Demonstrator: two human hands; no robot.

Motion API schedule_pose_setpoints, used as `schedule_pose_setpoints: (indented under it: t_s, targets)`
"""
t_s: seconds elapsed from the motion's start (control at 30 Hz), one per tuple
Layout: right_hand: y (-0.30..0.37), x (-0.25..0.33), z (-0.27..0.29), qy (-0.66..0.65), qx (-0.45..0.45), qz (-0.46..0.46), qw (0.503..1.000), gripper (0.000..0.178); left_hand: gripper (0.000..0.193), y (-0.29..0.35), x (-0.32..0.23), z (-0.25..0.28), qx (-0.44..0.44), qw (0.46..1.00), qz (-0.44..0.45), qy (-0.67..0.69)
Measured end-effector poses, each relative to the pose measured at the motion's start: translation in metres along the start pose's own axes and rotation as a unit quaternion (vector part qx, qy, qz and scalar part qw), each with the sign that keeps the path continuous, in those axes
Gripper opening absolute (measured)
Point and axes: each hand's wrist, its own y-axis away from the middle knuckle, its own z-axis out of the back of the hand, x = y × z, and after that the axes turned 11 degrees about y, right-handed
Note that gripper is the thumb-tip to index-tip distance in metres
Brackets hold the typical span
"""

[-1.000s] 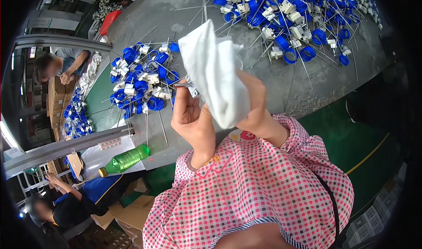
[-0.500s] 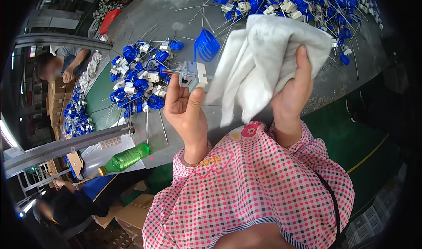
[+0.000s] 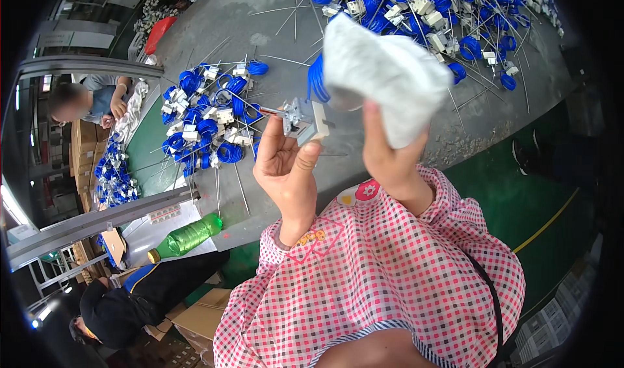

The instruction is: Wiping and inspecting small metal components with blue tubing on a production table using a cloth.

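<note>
"Where is the part, and what are my hands doing?"

"Your left hand [image 3: 286, 176] holds the small metal-and-white unit [image 3: 305, 122] at the centre of the frame, thumb and fingers gripping its edges. Your right hand [image 3: 394, 163] clutches the white cloth [image 3: 387, 69] to its right; you show only the thumb clearly, the other fingers being hidden."

"How do I handle them well?"

"Brace the unit with your left thumb, and gather any loose folds so that they don't snag the copper-coloured prong [image 3: 271, 111]. Mind the blue coil [image 3: 316, 79] just above, partly behind the cloth; I can't tell whether it's attached."
</note>
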Motion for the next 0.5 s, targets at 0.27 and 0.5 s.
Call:
schedule_pose_setpoints:
  t_s: [0.27,0.5]
  targets:
    - [0.003,0.003,0.006,-0.047,0.265,0.08,0.96,0.035,0.047,-0.002,-0.003,0.007,-0.06,0.979,-0.04,-0.193]
    - [0.004,0.008,0.025,-0.161,-0.016,-0.268,0.95,0.032,0.048,-0.013,-0.003,0.012,-0.056,0.998,-0.022,-0.017]
